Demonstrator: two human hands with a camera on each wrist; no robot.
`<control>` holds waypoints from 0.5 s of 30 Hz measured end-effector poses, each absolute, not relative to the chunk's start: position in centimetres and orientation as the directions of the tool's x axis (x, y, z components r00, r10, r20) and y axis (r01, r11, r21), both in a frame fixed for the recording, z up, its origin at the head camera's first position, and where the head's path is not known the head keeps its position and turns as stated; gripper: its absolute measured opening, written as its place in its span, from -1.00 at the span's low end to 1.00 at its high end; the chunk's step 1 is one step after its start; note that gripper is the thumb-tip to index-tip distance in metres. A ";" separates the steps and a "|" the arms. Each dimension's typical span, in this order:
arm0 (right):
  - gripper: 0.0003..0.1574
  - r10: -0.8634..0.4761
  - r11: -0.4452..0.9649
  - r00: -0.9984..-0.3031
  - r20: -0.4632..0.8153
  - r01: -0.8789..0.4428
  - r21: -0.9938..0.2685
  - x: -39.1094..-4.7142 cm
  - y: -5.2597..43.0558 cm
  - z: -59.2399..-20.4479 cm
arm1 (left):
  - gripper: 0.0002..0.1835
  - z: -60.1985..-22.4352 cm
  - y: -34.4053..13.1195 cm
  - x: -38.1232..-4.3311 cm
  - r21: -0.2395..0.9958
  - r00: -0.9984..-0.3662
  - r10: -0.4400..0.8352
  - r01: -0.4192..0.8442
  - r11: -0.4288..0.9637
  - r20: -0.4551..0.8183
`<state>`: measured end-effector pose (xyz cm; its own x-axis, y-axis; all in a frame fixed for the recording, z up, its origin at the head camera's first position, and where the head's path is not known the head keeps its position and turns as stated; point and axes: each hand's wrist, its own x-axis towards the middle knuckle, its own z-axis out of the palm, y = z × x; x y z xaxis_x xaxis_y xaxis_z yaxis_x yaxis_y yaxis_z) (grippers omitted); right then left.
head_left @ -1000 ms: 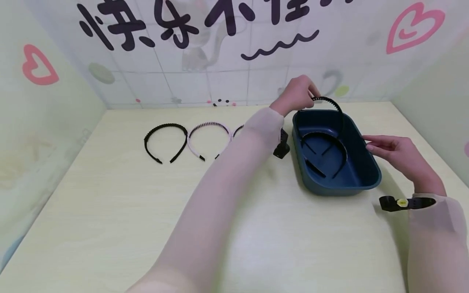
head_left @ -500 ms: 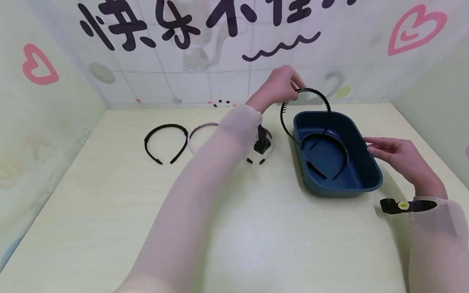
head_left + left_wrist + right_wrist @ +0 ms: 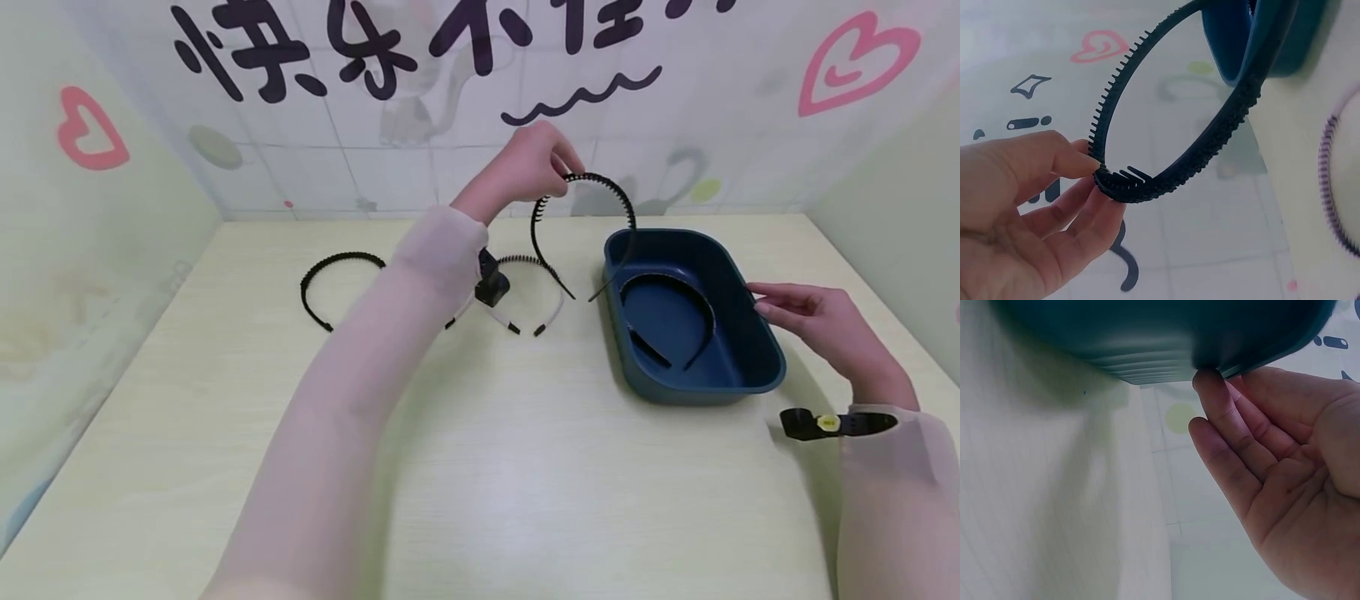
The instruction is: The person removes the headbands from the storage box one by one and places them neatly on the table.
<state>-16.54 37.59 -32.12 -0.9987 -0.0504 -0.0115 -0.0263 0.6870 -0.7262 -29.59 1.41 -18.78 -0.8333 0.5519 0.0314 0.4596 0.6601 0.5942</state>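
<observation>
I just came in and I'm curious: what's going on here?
A person's left hand pinches a toothed black headband near its top, beside a dark blue basin. The right hand touches the basin's side. Another black headband lies inside the basin. On the table, a third black headband and some pale headbands are partly hidden by the left arm.

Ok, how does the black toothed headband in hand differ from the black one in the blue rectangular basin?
The black toothed headband is pinched by the left hand, ends down; the black headband in the blue basin rests untouched. The held one shows teeth; on the basin one, none can be made out. Both are black, open-ended arches.
</observation>
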 end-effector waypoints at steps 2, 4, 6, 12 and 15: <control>-0.35 -0.051 0.689 -0.999 -0.010 -0.028 -0.724 -16.5 37.6 -32.2 | -0.60 -18.6 0.6 -29.5 0.579 -0.841 0.541 0.454 0.677 0.028; -0.36 -0.053 0.691 -0.999 -0.008 -0.031 -0.722 -16.5 37.6 -32.2 | -0.59 -18.4 -0.2 -29.4 0.565 -0.850 0.527 0.446 0.694 0.024; -0.36 -0.054 0.695 -0.999 -0.007 -0.033 -0.718 -16.5 37.6 -32.2 | -0.59 -18.3 -1.0 -29.2 0.551 -0.859 0.512 0.437 0.711 0.020; -0.35 -0.049 0.700 -0.999 -0.018 -0.022 -0.714 -16.5 37.6 -32.1 | -0.60 -18.4 -3.4 -29.0 0.525 -0.865 0.502 0.439 0.729 0.026; -0.34 -0.050 0.698 -0.999 -0.020 -0.021 -0.715 -16.5 37.6 -32.1 | -0.59 -18.6 -4.5 -28.8 0.533 -0.863 0.504 0.438 0.724 0.024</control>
<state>-16.52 37.64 -32.12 -0.9985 -0.0505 -0.0200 -0.0210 0.6984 -0.7154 -28.77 -4.48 -18.62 -0.8635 0.5038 0.0242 0.4376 0.7244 0.5326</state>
